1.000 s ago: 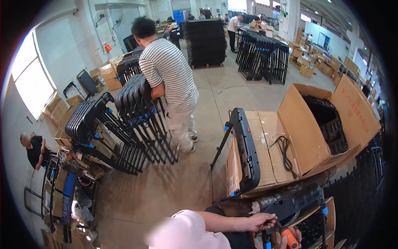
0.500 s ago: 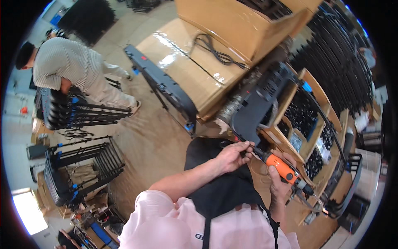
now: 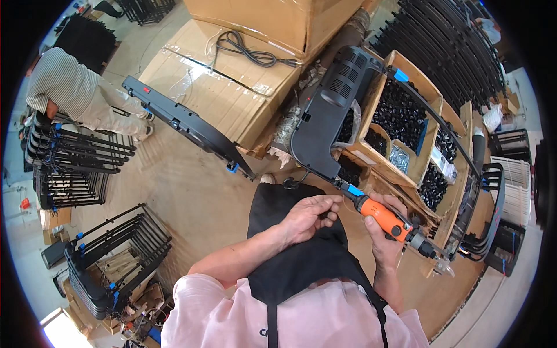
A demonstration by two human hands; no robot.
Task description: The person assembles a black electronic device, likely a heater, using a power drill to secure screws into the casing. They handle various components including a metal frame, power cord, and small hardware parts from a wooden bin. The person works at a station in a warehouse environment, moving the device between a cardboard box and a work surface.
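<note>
My right hand (image 3: 384, 235) grips an orange power screwdriver (image 3: 384, 219), its nose pointing up and left at the lower end of a black plastic housing (image 3: 316, 139). Beside that nose, a blue piece (image 3: 354, 190) sits on a dark bar. My left hand (image 3: 310, 217) is closed, thumb and forefinger pinched just left of the screwdriver; whatever is between them is too small to make out. The housing has slotted vents at its upper end and stands against a wooden parts bin (image 3: 371, 152). A black apron (image 3: 278, 217) hangs below my hands.
The bin's compartments hold small black parts (image 3: 400, 113) and silver screws (image 3: 399, 158). A long black frame (image 3: 191, 124) leans by a large carton (image 3: 232, 98) with a coiled cable (image 3: 255, 53) on it. At far left a person (image 3: 64, 81) bends over stacked black frames (image 3: 81, 148).
The whole view has shifted, so the cartons and bin now appear farther left and higher. My left fingertips, which were at the screwdriver's front end, are now a little apart from it.
</note>
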